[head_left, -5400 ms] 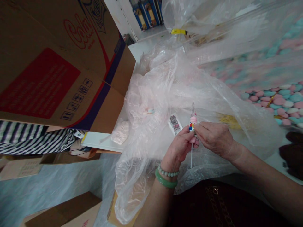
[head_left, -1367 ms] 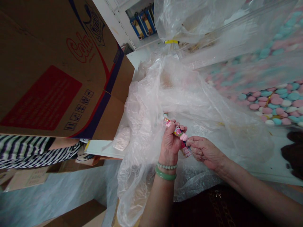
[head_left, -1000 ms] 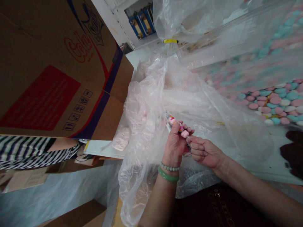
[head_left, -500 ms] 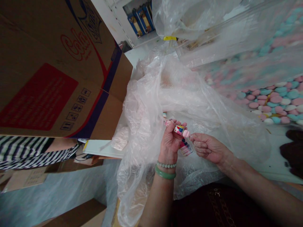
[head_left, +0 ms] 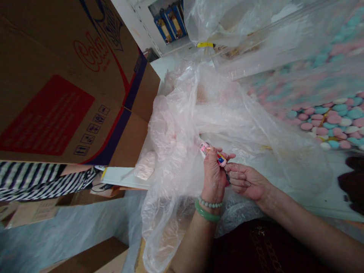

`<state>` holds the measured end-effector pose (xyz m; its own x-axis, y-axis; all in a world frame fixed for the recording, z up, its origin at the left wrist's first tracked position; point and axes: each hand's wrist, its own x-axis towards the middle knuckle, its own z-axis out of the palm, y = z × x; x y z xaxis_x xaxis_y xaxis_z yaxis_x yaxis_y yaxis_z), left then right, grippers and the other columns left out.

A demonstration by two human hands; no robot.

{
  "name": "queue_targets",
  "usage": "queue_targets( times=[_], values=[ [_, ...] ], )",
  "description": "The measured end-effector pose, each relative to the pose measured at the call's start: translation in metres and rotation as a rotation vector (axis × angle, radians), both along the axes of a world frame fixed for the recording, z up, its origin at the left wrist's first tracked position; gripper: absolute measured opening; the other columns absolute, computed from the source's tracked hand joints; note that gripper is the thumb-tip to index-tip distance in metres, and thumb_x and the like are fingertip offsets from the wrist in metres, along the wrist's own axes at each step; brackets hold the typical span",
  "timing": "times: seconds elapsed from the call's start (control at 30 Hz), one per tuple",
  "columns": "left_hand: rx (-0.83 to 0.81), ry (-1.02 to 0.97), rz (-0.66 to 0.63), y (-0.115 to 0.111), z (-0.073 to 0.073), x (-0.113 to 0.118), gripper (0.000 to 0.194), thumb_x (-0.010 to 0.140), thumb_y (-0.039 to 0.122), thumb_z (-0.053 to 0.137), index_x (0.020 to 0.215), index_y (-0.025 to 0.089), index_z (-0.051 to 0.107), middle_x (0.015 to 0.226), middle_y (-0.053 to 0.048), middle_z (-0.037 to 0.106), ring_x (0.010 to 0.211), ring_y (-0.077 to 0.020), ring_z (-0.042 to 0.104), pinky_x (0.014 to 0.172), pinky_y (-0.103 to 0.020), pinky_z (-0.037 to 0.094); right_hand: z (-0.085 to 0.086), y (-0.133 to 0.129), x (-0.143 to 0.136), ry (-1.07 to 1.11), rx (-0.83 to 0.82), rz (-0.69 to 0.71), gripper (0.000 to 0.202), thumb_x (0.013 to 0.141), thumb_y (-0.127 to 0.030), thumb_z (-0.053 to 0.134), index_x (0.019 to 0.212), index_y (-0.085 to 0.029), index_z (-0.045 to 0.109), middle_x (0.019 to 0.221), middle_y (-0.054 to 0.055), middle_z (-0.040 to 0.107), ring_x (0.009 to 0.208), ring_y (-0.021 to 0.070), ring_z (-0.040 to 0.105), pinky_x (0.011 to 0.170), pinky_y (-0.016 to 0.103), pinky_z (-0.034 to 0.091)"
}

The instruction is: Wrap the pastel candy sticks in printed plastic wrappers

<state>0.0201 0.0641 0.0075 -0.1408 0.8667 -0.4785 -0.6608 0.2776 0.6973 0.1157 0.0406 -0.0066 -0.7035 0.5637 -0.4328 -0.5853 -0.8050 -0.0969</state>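
A small, colourful printed packet [head_left: 222, 160] with pink and blue on it is in my left hand [head_left: 214, 176], fingers wrapped round it. A pink and white printed piece [head_left: 204, 147] sticks out at the upper left of that hand. My right hand [head_left: 246, 181] is closed, its fingertips meeting the near end of the packet; what they pinch is too small to make out. Crumpled clear plastic bags [head_left: 176, 148] lie under and around both hands. A green bangle and a beaded bracelet circle my left wrist.
A big brown carton [head_left: 71, 76] stands at the left. Pink, blue and white round sweets [head_left: 335, 121] show through clear plastic at the right. Blue boxes [head_left: 170, 24] sit at the back. Part of a person in striped clothing [head_left: 31, 180] shows below the carton.
My left hand has moved right and turned, closing the gap to my right hand. The pink round piece and hanging wrapper at the packet are now mostly hidden.
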Motion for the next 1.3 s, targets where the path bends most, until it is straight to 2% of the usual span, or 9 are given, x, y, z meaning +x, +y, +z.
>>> queue_targets(
  times=[0.27,0.37,0.43,0.53,0.7,0.8,1.03,1.13,1.3],
  values=[
    [-0.04,-0.213,-0.214,0.002,0.003,-0.008,0.044,0.074,0.058,0.062,0.082,0.015,0.06,0.076,-0.005,0.064,0.078,-0.02,0.065,0.075,-0.034,0.05,0.003,0.004,0.01,0.016,0.028,-0.055,0.007,0.084,-0.02,0.05,0.078,-0.018,0.053,0.044,-0.013,0.014,0.037,0.0055,0.0,0.034,0.018,0.01],
    [0.018,-0.236,-0.209,0.012,0.004,-0.021,0.036,0.076,0.049,0.065,0.093,0.018,0.061,0.093,-0.007,0.066,0.089,-0.0227,0.064,0.078,-0.037,0.05,0.002,0.004,0.013,-0.015,0.054,0.048,0.007,0.083,-0.021,0.05,0.077,-0.018,0.054,0.042,-0.013,0.014,0.037,0.0053,0.001,0.035,0.018,0.01],
    [0.032,-0.225,-0.153,0.018,0.004,-0.026,0.027,0.077,0.038,0.067,0.096,0.019,0.06,0.086,-0.003,0.065,0.083,-0.0195,0.065,0.081,-0.038,0.049,0.001,0.002,0.012,-0.054,0.078,0.104,0.008,0.082,-0.023,0.052,0.077,-0.017,0.054,0.041,-0.013,0.017,0.036,0.0049,0.002,0.035,0.019,0.009],
    [0.009,-0.184,-0.051,0.023,0.005,-0.027,0.016,0.078,0.027,0.067,0.088,0.017,0.059,0.068,0.002,0.058,0.065,-0.0127,0.062,0.08,-0.035,0.05,0.001,-0.003,0.008,-0.308,0.215,0.073,0.013,0.081,-0.029,0.055,0.076,-0.017,0.056,0.043,-0.011,0.03,0.035,0.0044,0.013,0.036,0.02,0.011],
    [0.002,-0.14,0.058,0.023,0.004,-0.027,0.014,0.077,0.025,0.067,0.079,0.017,0.055,0.064,0.005,0.054,0.056,-0.0089,0.057,0.071,-0.028,0.049,0.002,-0.01,0.009,-0.992,0.659,-0.059,0.02,0.076,-0.03,0.06,0.06,-0.019,0.057,0.051,-0.004,0.043,0.048,0.0087,0.036,0.045,0.022,0.023],
    [0.068,-0.066,0.065,0.019,0.001,-0.021,0.017,0.078,0.03,0.065,0.081,0.017,0.054,0.063,0.006,0.051,0.052,-0.0066,0.053,0.069,-0.028,0.049,0.004,-0.01,0.005,-1.122,0.77,-0.093,0.02,0.076,-0.028,0.058,0.058,-0.021,0.058,0.051,-0.004,0.045,0.051,0.0108,0.039,0.049,0.023,0.027],
    [0.04,-0.125,-0.037,0.013,0.002,-0.019,0.027,0.083,0.045,0.058,0.086,0.019,0.054,0.064,0.005,0.051,0.055,-0.0095,0.054,0.073,-0.034,0.049,0.004,-0.006,-0.005,-0.62,0.441,-0.097,0.018,0.073,-0.032,0.062,0.064,-0.018,0.055,0.043,-0.008,0.036,0.037,0.0052,0.025,0.037,0.02,0.016],
    [0.024,-0.158,-0.09,0.018,0.003,-0.033,0.021,0.081,0.038,0.062,0.083,0.018,0.056,0.069,0.002,0.055,0.063,-0.013,0.058,0.072,-0.034,0.049,0.001,-0.004,0.007,-0.464,0.349,-0.032,0.016,0.072,-0.03,0.066,0.069,-0.017,0.056,0.043,-0.01,0.034,0.034,0.0023,0.018,0.034,0.02,0.01],
    [0.078,-0.094,0.042,0.025,0.001,-0.045,0.01,0.079,0.023,0.064,0.077,0.018,0.056,0.07,0.002,0.055,0.063,-0.0103,0.056,0.073,-0.029,0.048,0.001,-0.003,0.018,-0.467,0.316,0.012,0.017,0.07,-0.028,0.068,0.071,-0.016,0.056,0.042,-0.01,0.036,0.033,0.0011,0.019,0.034,0.018,0.008]
  ],
)
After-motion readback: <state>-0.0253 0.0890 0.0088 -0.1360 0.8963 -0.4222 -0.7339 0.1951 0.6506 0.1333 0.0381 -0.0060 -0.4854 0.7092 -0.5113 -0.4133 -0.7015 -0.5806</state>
